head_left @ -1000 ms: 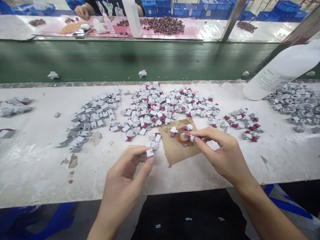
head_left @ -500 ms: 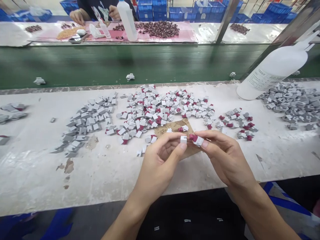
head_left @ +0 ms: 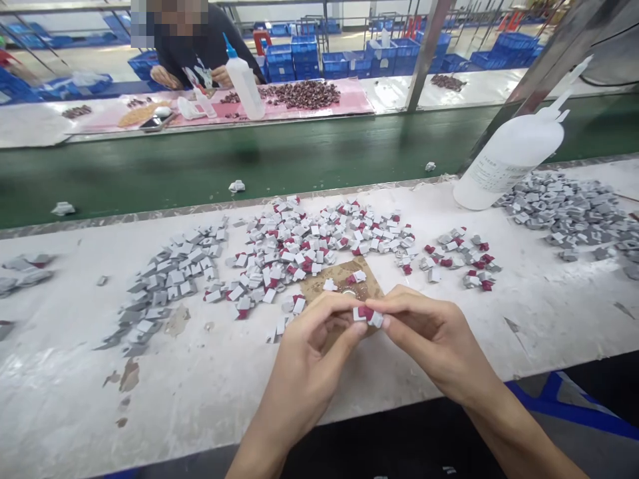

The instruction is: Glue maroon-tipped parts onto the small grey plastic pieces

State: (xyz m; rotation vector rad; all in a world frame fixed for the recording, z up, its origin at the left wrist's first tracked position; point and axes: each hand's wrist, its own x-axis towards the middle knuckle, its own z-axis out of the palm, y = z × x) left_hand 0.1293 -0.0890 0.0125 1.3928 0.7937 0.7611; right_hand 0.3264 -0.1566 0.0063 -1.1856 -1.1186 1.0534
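Note:
Between the thumb and fingers of my left hand [head_left: 312, 346] is a small light grey piece [head_left: 358, 314]. My right hand [head_left: 434, 332] pinches a grey and dark red piece [head_left: 372, 315], and the two pieces touch. Beneath and behind the fingers lies a brown card [head_left: 324, 276] with a few pieces on it. Beyond it spreads a heap of grey and dark red pieces [head_left: 299, 239]. A pile of plain grey pieces [head_left: 180, 266] is on the left, and a smaller red and grey group [head_left: 459, 256] on the right.
A large white bottle [head_left: 509, 163] leans near a metal post at the right, beside another grey pile [head_left: 574, 209]. A green strip [head_left: 299, 159] with loose pieces crosses behind the table [head_left: 200, 399]. Across it, a person [head_left: 210, 46] works by another bottle [head_left: 245, 86].
My hands have come closer together, and the grey piece on the left now meets the red and grey one. The camera view has tilted up, showing more of the person opposite.

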